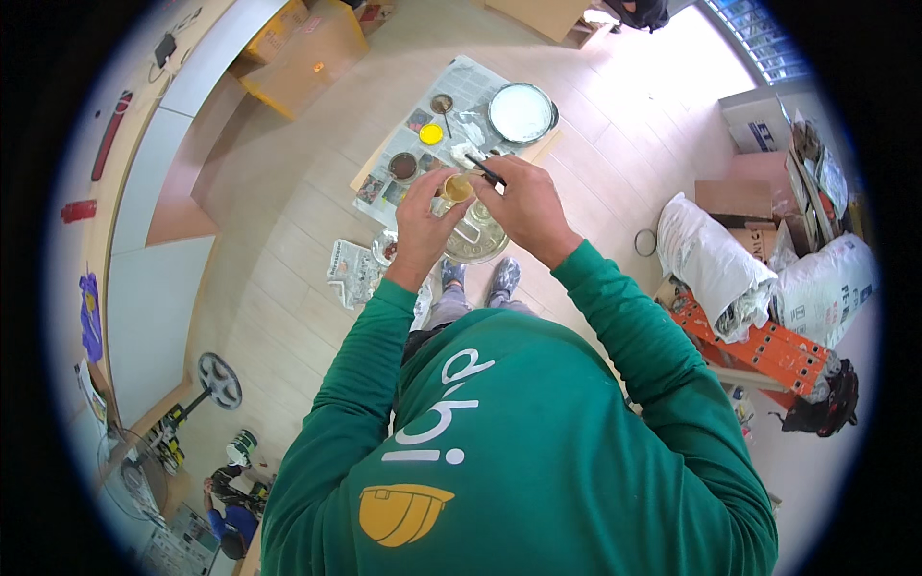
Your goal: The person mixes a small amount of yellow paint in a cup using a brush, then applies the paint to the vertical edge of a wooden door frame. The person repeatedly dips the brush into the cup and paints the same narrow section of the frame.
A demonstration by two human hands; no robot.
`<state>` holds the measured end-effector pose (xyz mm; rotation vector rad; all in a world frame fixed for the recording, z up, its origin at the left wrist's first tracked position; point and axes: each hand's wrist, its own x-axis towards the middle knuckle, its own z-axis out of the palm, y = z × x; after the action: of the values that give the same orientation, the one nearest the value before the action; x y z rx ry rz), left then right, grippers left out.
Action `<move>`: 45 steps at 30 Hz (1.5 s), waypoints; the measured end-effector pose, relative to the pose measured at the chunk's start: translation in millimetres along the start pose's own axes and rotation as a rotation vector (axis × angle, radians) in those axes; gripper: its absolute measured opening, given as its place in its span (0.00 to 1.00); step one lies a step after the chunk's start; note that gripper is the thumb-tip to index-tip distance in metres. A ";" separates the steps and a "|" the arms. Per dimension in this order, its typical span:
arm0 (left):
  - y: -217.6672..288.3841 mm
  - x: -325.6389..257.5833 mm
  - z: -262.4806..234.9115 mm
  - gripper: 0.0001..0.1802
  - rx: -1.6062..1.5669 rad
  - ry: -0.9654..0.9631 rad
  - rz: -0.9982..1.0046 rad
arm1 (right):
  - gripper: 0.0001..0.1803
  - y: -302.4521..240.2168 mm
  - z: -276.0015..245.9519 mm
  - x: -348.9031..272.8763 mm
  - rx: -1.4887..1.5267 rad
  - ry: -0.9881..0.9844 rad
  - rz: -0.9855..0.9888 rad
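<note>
Your left hand (425, 213) clamps a small cup (457, 189) between its fingers. Your right hand (528, 200) pinches a dark handle (488, 170) just beside the left fingertips. A white-filled pan (554, 117) sits beyond your fingers.

Board (547, 148) spread with newspaper (464, 82), white-filled pan (521, 113), yellow disc (431, 133)

From here I can't see the sides of the small cup (457, 189) where the fingers of the left hand (420, 219) cover them. The right hand (526, 206) hides much of the dark stick (489, 171), so I can't tell its kind. The top edge cuts off a cardboard box (540, 13) and a dark bundle (642, 12). The person (232, 526) at lower left is too small for me to make out.
</note>
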<state>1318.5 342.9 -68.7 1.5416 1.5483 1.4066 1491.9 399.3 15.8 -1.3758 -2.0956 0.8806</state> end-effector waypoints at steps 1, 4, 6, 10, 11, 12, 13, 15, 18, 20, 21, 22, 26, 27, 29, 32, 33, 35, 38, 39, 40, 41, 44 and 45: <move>2.3 0.4 -0.7 0.28 -0.002 0.010 -0.011 | 0.13 -9.5 -8.8 1.5 -0.032 -0.022 -0.047; 12.8 1.7 -3.7 0.29 0.007 0.037 -0.009 | 0.11 -26.9 -30.2 4.4 -0.140 -0.098 -0.129; 23.5 0.5 -4.6 0.29 0.032 0.059 0.029 | 0.11 -29.8 -36.2 -0.5 -0.166 -0.133 -0.154; 31.7 -7.2 -3.9 0.29 0.050 0.068 0.051 | 0.10 -32.7 -39.5 -15.2 -0.081 -0.118 -0.198; 33.5 -10.9 -3.0 0.29 0.044 0.073 0.050 | 0.10 -33.9 -38.4 -19.0 -0.052 -0.101 -0.209; 34.9 -10.9 -0.1 0.29 0.036 0.071 0.054 | 0.10 -31.2 -37.8 -20.4 -0.037 -0.053 -0.227; 38.4 -8.0 3.4 0.29 0.080 0.057 0.055 | 0.10 -24.0 -42.1 -18.6 -0.032 0.006 -0.246; 44.1 -2.6 7.7 0.29 0.125 0.035 0.096 | 0.10 0.4 -43.6 -18.0 0.041 0.060 -0.262; 28.8 -12.8 10.5 0.30 0.100 0.004 0.030 | 0.12 26.6 -23.9 -32.0 -0.090 0.008 -0.147; 34.7 -44.3 -6.6 0.31 0.137 0.018 0.026 | 0.13 -18.3 -45.0 -49.6 0.118 -0.210 -0.057; 42.3 -48.9 -3.9 0.30 0.164 0.006 -0.033 | 0.13 -9.8 -40.0 -53.6 0.147 -0.097 -0.190; 48.8 -39.4 0.1 0.31 0.111 0.029 0.002 | 0.12 -25.8 -56.9 -48.5 0.091 -0.069 -0.219; 59.0 -38.0 14.8 0.31 0.051 0.004 0.071 | 0.13 -18.6 -80.3 -60.1 -0.019 -0.002 -0.220; 61.7 -36.2 17.4 0.31 0.055 0.001 0.096 | 0.13 -18.1 -83.3 -65.4 -0.020 -0.015 -0.203; 70.8 -34.6 20.6 0.31 0.043 -0.023 0.056 | 0.12 -18.6 -88.9 -74.4 -0.022 -0.045 -0.174; 79.4 -31.0 27.4 0.30 0.010 -0.065 0.044 | 0.12 -22.3 -96.2 -77.9 0.085 -0.028 -0.128; 80.4 -30.2 28.5 0.30 0.000 -0.083 0.049 | 0.12 -23.0 -99.5 -77.8 0.053 0.003 -0.145; 82.5 -27.8 31.4 0.30 0.018 -0.092 0.060 | 0.12 -23.4 -107.7 -75.9 -0.014 0.066 -0.178; 84.4 -20.7 39.3 0.30 -0.027 -0.096 0.101 | 0.12 -18.1 -115.9 -77.6 -0.100 0.023 -0.201; 85.0 -19.3 41.5 0.30 -0.052 -0.093 0.117 | 0.12 -20.3 -119.1 -80.7 -0.102 0.009 -0.196; 85.8 -18.0 43.6 0.30 -0.072 -0.095 0.128 | 0.11 -24.1 -122.4 -85.0 -0.105 -0.005 -0.190; 86.8 -16.5 45.8 0.29 -0.092 -0.098 0.138 | 0.11 -26.4 -124.1 -86.4 -0.107 -0.019 -0.185; 99.5 -12.9 49.7 0.29 -0.054 -0.142 0.123 | 0.11 -21.4 -129.0 -82.4 -0.078 0.072 -0.223; 105.1 -10.9 48.3 0.29 -0.021 -0.158 0.109 | 0.10 -19.1 -130.5 -80.0 -0.100 0.093 -0.225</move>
<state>1404.0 326.1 8.3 1.7038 1.3697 1.3195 1600.7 352.6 114.7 -1.1751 -2.1945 0.6169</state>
